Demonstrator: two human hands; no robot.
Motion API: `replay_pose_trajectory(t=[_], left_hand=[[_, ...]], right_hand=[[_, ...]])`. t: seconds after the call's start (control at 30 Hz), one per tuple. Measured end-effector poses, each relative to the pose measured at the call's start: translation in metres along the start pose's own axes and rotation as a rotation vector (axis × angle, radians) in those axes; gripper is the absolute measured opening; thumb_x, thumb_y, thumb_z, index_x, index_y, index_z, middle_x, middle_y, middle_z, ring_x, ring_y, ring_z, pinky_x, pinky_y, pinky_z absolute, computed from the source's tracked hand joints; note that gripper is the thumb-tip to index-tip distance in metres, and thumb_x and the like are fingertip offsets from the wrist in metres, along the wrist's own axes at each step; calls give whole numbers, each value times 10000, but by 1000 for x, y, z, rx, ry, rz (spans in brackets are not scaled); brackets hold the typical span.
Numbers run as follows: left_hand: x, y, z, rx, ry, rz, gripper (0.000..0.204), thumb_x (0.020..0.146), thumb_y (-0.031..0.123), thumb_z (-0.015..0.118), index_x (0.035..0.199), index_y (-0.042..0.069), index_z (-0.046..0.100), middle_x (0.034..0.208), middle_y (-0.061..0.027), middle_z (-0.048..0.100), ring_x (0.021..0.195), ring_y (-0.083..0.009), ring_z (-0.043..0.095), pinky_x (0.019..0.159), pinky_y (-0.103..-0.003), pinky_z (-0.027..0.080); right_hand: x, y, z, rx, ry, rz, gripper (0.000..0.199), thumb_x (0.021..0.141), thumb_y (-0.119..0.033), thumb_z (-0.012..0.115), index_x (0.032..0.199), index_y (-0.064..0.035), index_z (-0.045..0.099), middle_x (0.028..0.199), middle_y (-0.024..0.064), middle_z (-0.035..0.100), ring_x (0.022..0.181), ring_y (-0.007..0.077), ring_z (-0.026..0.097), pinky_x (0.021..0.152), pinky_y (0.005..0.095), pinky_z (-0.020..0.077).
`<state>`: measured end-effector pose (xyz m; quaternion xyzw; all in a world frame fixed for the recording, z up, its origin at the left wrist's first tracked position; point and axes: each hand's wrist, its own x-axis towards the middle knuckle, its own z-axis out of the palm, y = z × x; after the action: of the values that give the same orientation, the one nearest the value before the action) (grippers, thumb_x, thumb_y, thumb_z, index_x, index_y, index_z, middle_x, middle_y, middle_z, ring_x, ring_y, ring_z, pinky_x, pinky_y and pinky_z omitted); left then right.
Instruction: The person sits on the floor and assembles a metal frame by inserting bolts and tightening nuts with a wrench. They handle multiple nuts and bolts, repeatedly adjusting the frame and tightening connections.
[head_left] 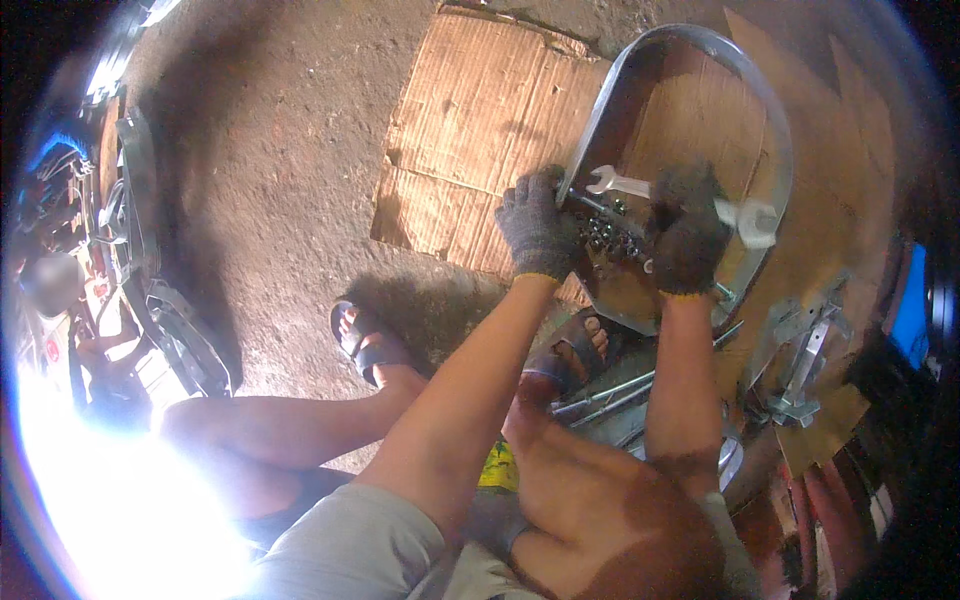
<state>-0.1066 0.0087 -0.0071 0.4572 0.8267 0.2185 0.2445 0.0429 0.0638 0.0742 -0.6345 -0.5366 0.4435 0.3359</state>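
Galvanised steel hoop (770,130), standing on cardboard (470,130) to keep it off the dirt floor. Left hand (537,225), gloved, closes on the hoop's near edge, steadying it. Right hand (688,232) grips a spanner (622,183), long axis roughly level, open jaw pointing left toward the bolts (608,235).
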Motion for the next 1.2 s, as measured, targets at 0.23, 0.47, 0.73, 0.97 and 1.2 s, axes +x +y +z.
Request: replay_pose_trajectory(t=[0.23, 0.47, 0.73, 0.97, 1.2], left_hand=[[-4, 6, 8, -132, 117, -53, 642, 732, 210, 818, 1324, 139, 582, 1072, -81, 687, 1044, -312, 623, 931, -475, 437], [-2, -4, 6, -138, 146, -37, 600, 748, 219, 830, 1291, 117, 596, 1029, -114, 708, 968, -331, 662, 859, -488, 489], [-12, 35, -5, 18, 145, -434, 390, 761, 391, 764, 1005, 109, 652, 1063, -162, 638, 1021, -385, 615, 887, -522, 462], [-7, 37, 0, 105, 116, -448, 350, 815, 414, 715, 962, 103, 654, 1029, -173, 645, 988, -393, 624, 855, -523, 472], [-13, 22, 9, 66, 87, -430, 393, 806, 412, 702, 1075, 129, 657, 1084, -139, 632, 1045, -371, 601, 860, -510, 456]], right_hand=[[-60, 77, 23, -617, -239, -460, 312, 1098, -268, 412, 1269, -53, 559, 1170, 116, 611, 1026, 254, 590, 964, 341, 478], [-64, 18, 20, -1203, -438, -253, 322, 1100, -266, 406, 1300, -47, 533, 1276, 108, 577, 1122, 228, 549, 1002, 339, 452], [-1, -12, 46, 61, -83, -138, 261, 999, -307, 594, 917, -64, 642, 888, 38, 646, 731, 137, 576, 645, 336, 469], [80, -48, 73, -104, -461, 360, 329, 986, -394, 621, 1003, -68, 653, 820, 41, 611, 738, 154, 584, 647, 343, 461], [-45, 14, 68, 467, -453, -233, 387, 1008, -250, 531, 1285, 15, 578, 1331, 187, 597, 1242, 336, 567, 1106, 449, 403]])
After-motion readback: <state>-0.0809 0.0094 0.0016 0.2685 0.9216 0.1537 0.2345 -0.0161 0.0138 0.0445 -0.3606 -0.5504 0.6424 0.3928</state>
